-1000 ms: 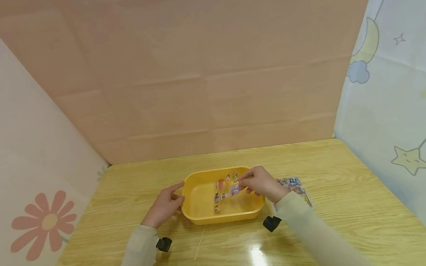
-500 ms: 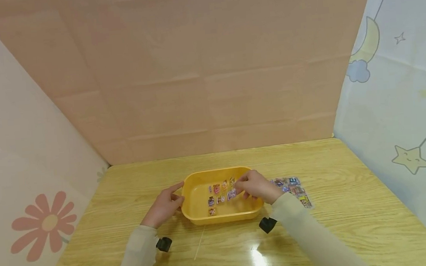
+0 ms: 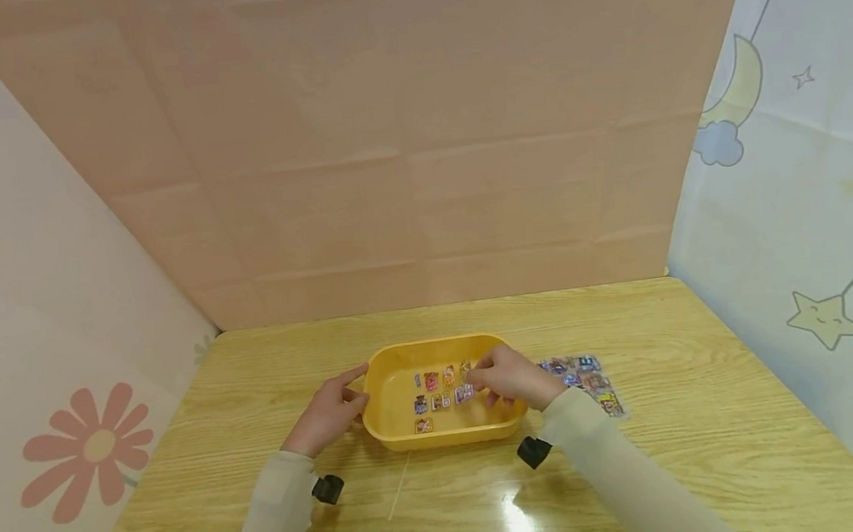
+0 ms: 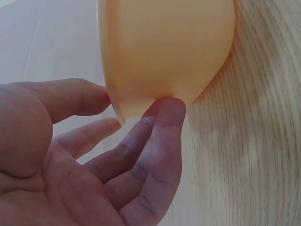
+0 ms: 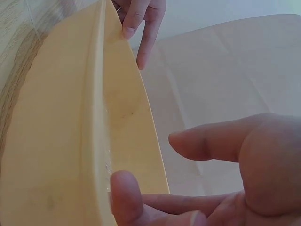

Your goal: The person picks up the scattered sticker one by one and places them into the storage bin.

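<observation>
In the head view, a yellow plastic basin (image 3: 410,441) stands on the table. My left hand (image 3: 327,414) grips its left end; in the left wrist view the thumb is at the rim and curled fingers lie against the outer wall (image 4: 164,47). Inside the basin lies a clear sheet with small colourful stickers (image 3: 440,401). My right hand (image 3: 514,378) reaches over the basin's right end, fingertips at the sheet's right side. The right wrist view shows a wide gap between its thumb (image 5: 197,143) and the fingers, with nothing between them.
A second sheet of colourful stickers (image 3: 594,382) lies on the wooden table (image 3: 674,447) to the right, partly behind my right hand. A thin pale strip (image 3: 399,487) lies before the basin. Papered walls stand behind and on both sides.
My right hand has moved slightly left and down into the basin with the sticker sheet, then its thumb and fingers have parted. The left hand and basin have stayed put.
</observation>
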`<state>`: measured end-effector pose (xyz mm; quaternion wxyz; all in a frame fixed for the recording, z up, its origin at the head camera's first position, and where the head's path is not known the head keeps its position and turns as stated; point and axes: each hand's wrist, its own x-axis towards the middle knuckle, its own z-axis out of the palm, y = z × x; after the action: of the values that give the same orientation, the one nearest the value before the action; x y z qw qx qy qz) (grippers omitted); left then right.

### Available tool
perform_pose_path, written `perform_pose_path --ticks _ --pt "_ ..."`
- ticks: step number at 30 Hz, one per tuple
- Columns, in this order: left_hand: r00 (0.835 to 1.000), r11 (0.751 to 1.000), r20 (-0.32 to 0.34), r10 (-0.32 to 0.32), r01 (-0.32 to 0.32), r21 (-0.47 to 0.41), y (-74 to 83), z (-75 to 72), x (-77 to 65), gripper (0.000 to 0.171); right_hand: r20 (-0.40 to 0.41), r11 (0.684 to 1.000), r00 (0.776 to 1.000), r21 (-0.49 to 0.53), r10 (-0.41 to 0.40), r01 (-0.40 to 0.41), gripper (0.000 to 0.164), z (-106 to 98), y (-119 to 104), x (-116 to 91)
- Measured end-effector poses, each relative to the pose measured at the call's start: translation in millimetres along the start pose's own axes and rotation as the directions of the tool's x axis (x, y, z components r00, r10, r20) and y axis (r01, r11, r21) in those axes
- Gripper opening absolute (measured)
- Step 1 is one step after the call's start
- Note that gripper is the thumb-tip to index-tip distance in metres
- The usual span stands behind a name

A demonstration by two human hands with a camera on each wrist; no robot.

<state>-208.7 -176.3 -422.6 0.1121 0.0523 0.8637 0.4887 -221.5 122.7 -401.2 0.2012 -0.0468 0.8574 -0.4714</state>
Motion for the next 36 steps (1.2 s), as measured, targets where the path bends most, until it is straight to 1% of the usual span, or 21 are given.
perform_pose_path --ticks 6,10,16,21,25,30,33,36 --pt "1.000 1.000 -0.005 -0.011 0.011 0.014 1.9 -0.4 1.2 0.053 0.004 0.998 1.000 -0.058 0.005 -0.005 0.035 1.3 -1.0 0.0" --pt "1.000 1.000 -0.007 -0.016 0.016 0.021 3.0 -0.6 1.4 0.053 -0.008 0.996 1.000 -0.083 0.023 -0.023 0.041 2.6 -2.2 -0.2" --pt "1.000 1.000 -0.010 -0.012 0.012 0.021 3.6 -1.0 0.7 0.053 0.000 0.997 1.000 -0.069 0.029 -0.029 0.045 2.6 -3.5 -1.7" --pt "1.000 0.999 -0.010 -0.023 0.023 0.023 2.8 -1.3 1.0 0.053 0.004 0.999 1.000 -0.050 0.015 -0.015 0.048 2.5 -3.2 -2.0" --pt "1.000 1.000 -0.010 -0.024 0.024 0.017 2.2 -1.0 1.0 0.053 -0.028 1.000 1.000 -0.002 -0.014 0.014 0.049 2.3 -1.9 -2.5" --pt "1.000 1.000 -0.009 -0.021 0.021 0.003 0.7 0.2 1.2 0.053 -0.093 0.997 0.995 0.062 -0.041 0.047 0.040 -0.8 2.0 -2.2" --pt "1.000 1.000 -0.011 -0.020 0.020 -0.003 -0.6 0.8 1.8 0.053 -0.129 0.995 0.990 0.068 -0.060 0.069 0.034 -4.4 5.9 -2.8" --pt "1.000 1.000 -0.013 -0.016 0.016 -0.005 -1.2 1.3 2.0 0.052 -0.160 0.992 0.982 0.066 -0.096 0.108 0.030 -9.2 10.4 -5.0"
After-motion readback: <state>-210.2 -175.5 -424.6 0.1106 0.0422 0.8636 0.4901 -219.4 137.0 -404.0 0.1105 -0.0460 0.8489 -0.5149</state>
